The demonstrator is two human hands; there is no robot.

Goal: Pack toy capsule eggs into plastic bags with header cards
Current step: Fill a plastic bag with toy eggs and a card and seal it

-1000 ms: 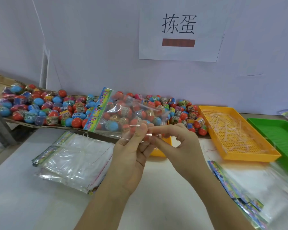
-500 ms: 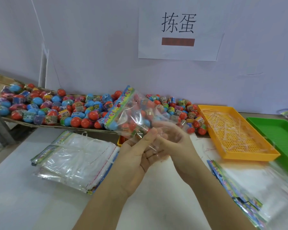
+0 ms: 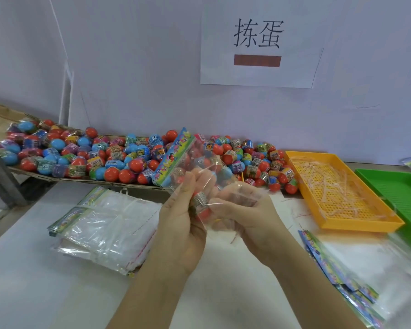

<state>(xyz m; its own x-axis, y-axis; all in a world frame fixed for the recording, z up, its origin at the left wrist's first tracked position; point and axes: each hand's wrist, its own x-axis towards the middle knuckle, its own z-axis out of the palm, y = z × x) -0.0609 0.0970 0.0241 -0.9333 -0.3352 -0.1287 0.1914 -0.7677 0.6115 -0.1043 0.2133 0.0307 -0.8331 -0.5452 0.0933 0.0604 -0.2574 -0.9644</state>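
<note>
t=now | tilts bag (image 3: 199, 167), header card (image 3: 172, 157) up-left, from flat a second ago | grips bag mouth and one egg (image 3: 201, 206) through film with left hand (image 3: 178, 222) | curls right hand (image 3: 244, 210) into film at mouth | holds in front of egg pile (image 3: 105, 157) | filling likely begun

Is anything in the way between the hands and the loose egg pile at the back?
Only the header-card bag itself, held by the left hand and right hand, hangs in front of the egg pile. The empty bag stack lies aside, left.
</note>
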